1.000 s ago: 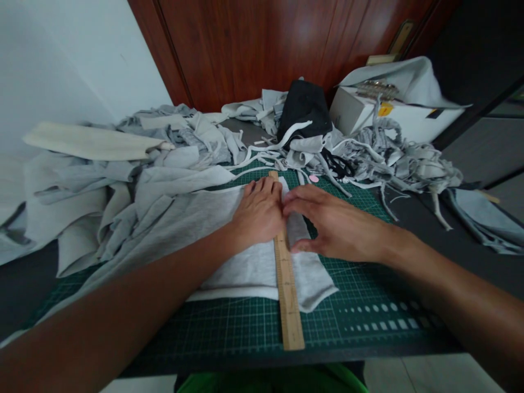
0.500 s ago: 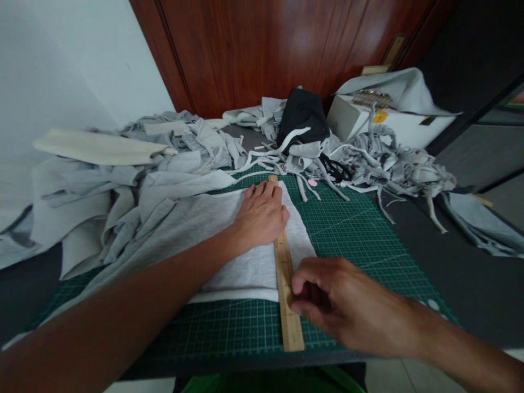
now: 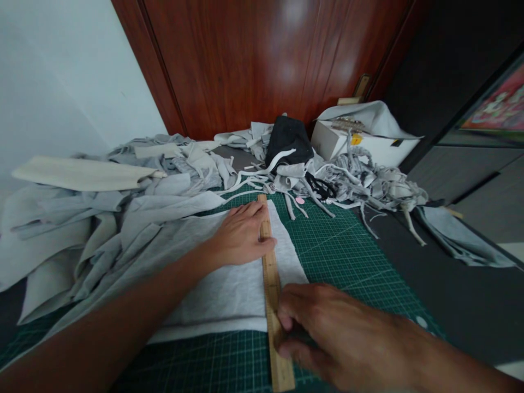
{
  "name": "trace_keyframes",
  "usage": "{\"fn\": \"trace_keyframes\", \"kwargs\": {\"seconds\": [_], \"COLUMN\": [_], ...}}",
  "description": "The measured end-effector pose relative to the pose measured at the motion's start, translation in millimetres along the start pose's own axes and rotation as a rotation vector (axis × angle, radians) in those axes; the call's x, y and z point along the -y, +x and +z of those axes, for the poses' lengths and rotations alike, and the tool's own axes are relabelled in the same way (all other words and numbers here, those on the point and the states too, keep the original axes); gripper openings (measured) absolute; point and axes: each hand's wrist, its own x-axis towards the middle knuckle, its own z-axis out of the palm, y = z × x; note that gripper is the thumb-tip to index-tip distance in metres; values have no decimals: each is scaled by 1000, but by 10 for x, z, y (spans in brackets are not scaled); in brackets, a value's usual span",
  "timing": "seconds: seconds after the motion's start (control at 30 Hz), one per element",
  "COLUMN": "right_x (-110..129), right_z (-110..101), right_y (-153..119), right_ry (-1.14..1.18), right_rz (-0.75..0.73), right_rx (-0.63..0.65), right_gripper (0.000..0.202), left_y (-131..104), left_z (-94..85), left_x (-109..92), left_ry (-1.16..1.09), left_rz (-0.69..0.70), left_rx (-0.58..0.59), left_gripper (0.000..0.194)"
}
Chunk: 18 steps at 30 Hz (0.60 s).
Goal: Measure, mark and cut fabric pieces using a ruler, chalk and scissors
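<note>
A wooden ruler (image 3: 272,284) lies lengthwise across light grey knit fabric (image 3: 213,295), near the fabric's right edge. My left hand (image 3: 241,234) rests flat on the fabric, its fingertips and thumb over the ruler's far half. Close to the ruler's near end, my right hand (image 3: 327,327) is curled, with thumb and bent fingers at the ruler's right edge. Whatever sits between those fingertips, if anything, is hidden. Beneath fabric and ruler is a green cutting mat (image 3: 344,245) with a printed grid.
Piled grey fabric pieces (image 3: 102,202) lie at the left, with a cream strip (image 3: 82,173) on top. Behind the mat are a black cloth bundle (image 3: 289,143), tangled grey strips (image 3: 380,185) and a white box (image 3: 372,147). A brown door (image 3: 245,65) stands behind the table.
My view has shifted, so everything sits lower and further left. My left hand has slid slightly left off the ruler, its thumb now stretched across it. The right hand stays at the ruler's edge.
</note>
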Motion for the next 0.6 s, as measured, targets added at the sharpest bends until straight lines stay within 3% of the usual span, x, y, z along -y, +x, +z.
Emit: {"fn": "trace_keyframes", "kwargs": {"seconds": [0.07, 0.1, 0.13, 0.2, 0.23, 0.27, 0.33, 0.43, 0.6], "right_x": [-125, -224, -345, -631, -781, -924, -1163, -1361, -1425], "right_z": [-179, -294, -421, -679, -796, -897, -1039, -1105, -1030], "right_y": [80, 141, 213, 380, 468, 554, 708, 871, 981], "right_ry": [22, 23, -27, -221, -297, -363, -416, -489, -570], "right_rz": [-74, -102, -84, 56, 148, 240, 289, 314, 354], "right_rx": [54, 43, -58, -316, -387, -413, -420, -418, -447], "right_gripper": [2, 10, 17, 20, 21, 23, 23, 20, 21], "left_y": [-10, -13, -15, -16, -14, -12, -7, -6, -5], "left_z": [-48, -70, -88, -116, -124, -130, -135, -135, -129], "left_x": [44, 63, 80, 108, 118, 127, 141, 155, 167], "left_ry": [-15, -22, -28, -40, -45, -48, -57, -72, -96], "left_rz": [21, 32, 42, 52, 51, 48, 48, 54, 42], "left_rx": [77, 112, 144, 189, 199, 202, 198, 184, 180], "left_gripper": [82, 90, 97, 109, 112, 114, 115, 117, 124]}}
